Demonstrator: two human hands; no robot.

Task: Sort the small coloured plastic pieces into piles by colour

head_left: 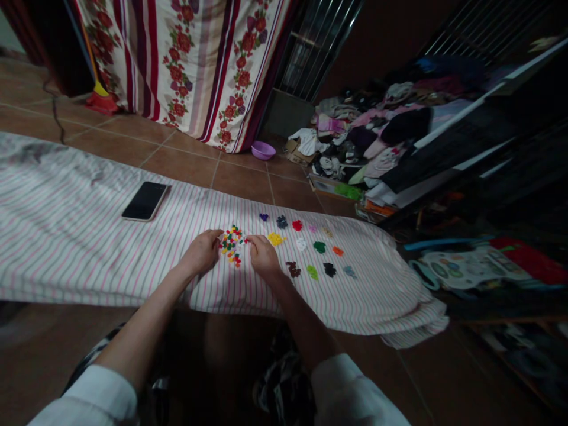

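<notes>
Left hand: the left hand [204, 251] is loosely curled, thumb and forefinger close together at the mixed pile's left edge; whether a piece sits between them, I cannot tell.
Right hand: the right hand [263, 255] has its fingers folded, thumb and forefinger nearly meeting at the pile's right edge; again I cannot tell if they grip a piece.
Mixed pile: between the hands lies the mixed pile [231, 243] of small coloured pieces, its long axis running from far to near, roughly along the stripes, the near end leaning slightly right.
Far row: purple heap [263, 217], dark grey heap [281, 222], red heap [297, 225], pink heap [312, 228], tan heap [327, 232].
Middle row: yellow heap [276, 238] just beside the right hand, then white heap [301, 244], green heap [319, 247], orange heap [338, 251].
Near row: brown heap [293, 269], lime heap [312, 272], black heap [329, 269], pale grey heap [349, 271].
Phone: the phone [145, 201] lies flat, left of the hands, its long axis slanting away and rightward.
Cloth: striped cloth [89, 236], stretching lengthwise left to right beneath everything.
Floor beyond: purple basin [263, 150] before the flowered curtain [186, 59].
</notes>
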